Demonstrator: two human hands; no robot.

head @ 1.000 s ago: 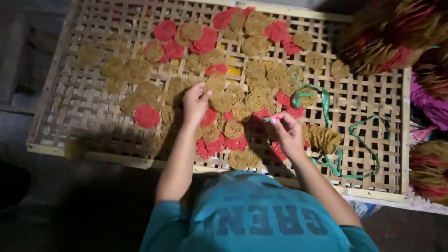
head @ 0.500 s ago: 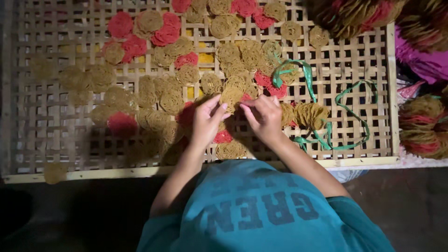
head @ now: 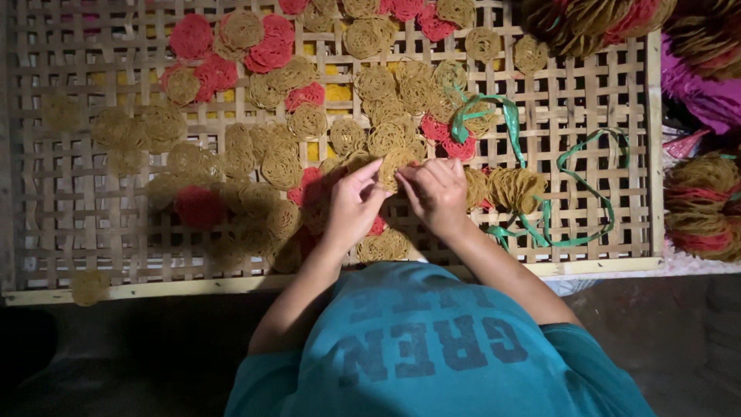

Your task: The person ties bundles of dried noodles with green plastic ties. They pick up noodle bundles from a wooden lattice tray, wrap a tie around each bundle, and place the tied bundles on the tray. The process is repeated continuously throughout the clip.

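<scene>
- left hand (head: 353,202) and right hand (head: 437,193): fingertips of both pinch one tan noodle disc (head: 396,164), held between them just above the tray
- around them: more tan and red discs spread on the woven bamboo tray (head: 602,93)
- right of hands: stacked discs (head: 515,188) lying on green strap (head: 575,197)

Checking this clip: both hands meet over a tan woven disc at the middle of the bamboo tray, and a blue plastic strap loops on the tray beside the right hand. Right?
Not quite. The plastic strap is green, not blue, as the head view shows. The rest holds: the left hand and right hand meet over a tan disc at the middle of the bamboo tray.
</scene>
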